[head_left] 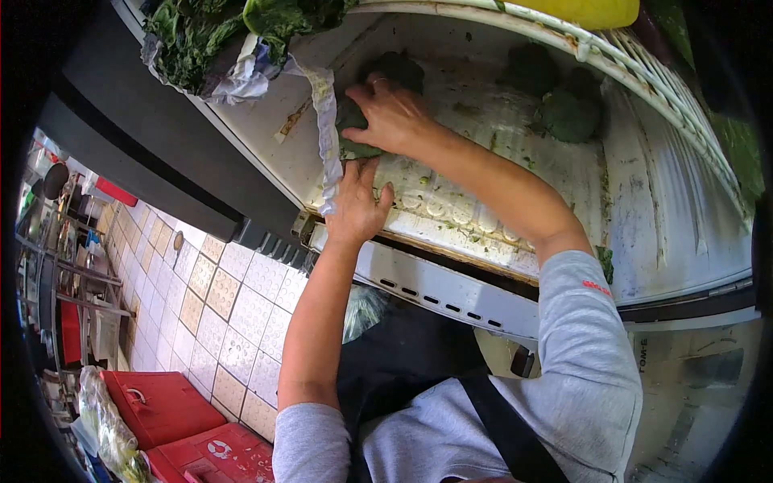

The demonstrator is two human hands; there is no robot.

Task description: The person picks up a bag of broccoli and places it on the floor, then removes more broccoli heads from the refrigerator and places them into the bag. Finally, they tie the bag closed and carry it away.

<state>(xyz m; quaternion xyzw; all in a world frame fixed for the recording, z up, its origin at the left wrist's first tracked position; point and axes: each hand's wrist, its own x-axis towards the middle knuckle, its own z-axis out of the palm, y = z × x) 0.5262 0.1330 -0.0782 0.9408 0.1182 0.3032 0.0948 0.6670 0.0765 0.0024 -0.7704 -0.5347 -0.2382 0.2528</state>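
Broccoli point(347, 114) lies at the fridge's point(475, 165) left side. The right hand's point(396, 121) grip curls over it; I cannot tell whether it closes. The left hand point(358, 211), its grip open, meets its near edge. Another head point(407, 70) lies beyond the right hand. Two more heads, one near point(570, 114), one farther point(531, 68), lie untouched at the right, with green scraps between. Wilted greens point(193, 48) sit on paper point(325, 121), cut off above. Fingertips are hidden, and the dim far heads may touch.
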